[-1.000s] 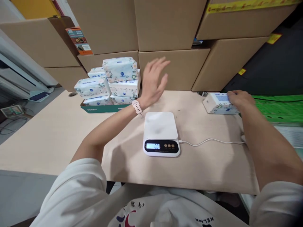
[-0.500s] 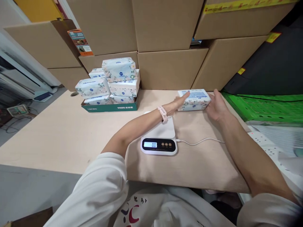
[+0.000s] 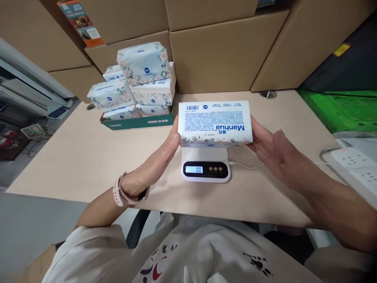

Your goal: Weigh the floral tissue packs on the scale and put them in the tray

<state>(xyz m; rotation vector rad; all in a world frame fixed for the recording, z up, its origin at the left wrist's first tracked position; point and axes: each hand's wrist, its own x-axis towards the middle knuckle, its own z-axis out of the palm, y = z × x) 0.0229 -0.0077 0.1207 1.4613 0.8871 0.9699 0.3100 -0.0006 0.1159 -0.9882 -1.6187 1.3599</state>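
Between my two palms I hold a pack of tissues [image 3: 215,122], its printed underside with upside-down lettering facing me. My left hand [image 3: 163,157], with a pink watch band at the wrist, presses the pack's left end. On the right end, my right hand [image 3: 273,149] presses with its fingers, the thumb lifted away. Below the pack is a white digital scale [image 3: 206,173], its display reading 0.0 and its plate partly hidden. Several more floral tissue packs [image 3: 144,65] are stacked in a green tray [image 3: 138,122] at the back left.
Cardboard boxes [image 3: 218,59] form a wall along the back of the wooden table [image 3: 76,157]. A white cable runs right from the scale. A power strip [image 3: 356,161] lies at the right, near a green crate [image 3: 335,112].
The tissue pack has come left and nearer from the table's right side to above the scale, and its printed face is now turned toward me. My view has also shifted.
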